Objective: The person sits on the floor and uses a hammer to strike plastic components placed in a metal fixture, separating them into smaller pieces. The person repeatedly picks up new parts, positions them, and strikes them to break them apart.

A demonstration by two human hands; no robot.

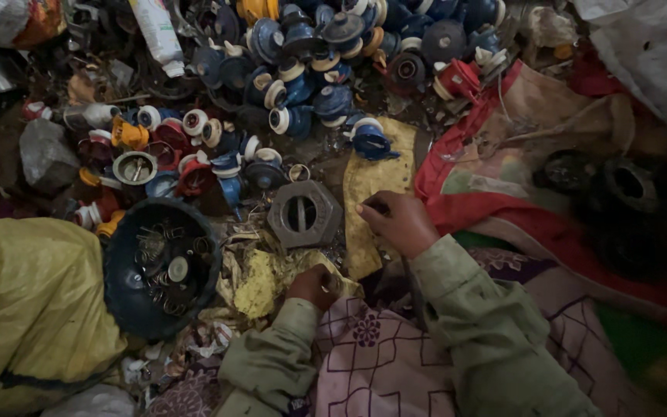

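Left hand [314, 284] is clenched on a small object, too hidden to identify, just beside the yellow scraps [260, 282]. Right hand [397, 222] pinches the yellow cloth [376, 181] near the grey hexagonal block [303, 214]. Dark bowl [160, 266] holds metal springs and rings.

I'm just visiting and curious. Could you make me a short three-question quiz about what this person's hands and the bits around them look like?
1. True or false: the right hand rests on a yellow cloth.
2. What lies inside the dark round plastic bowl? A) small metal springs and rings B) water C) red caps
3. Which thing sits between the bowl and the right hand, just above the left hand?

Key
1. True: its fingers touch the cloth's edge.
2. A.
3. The grey octagonal metal block with a round hole in its middle.
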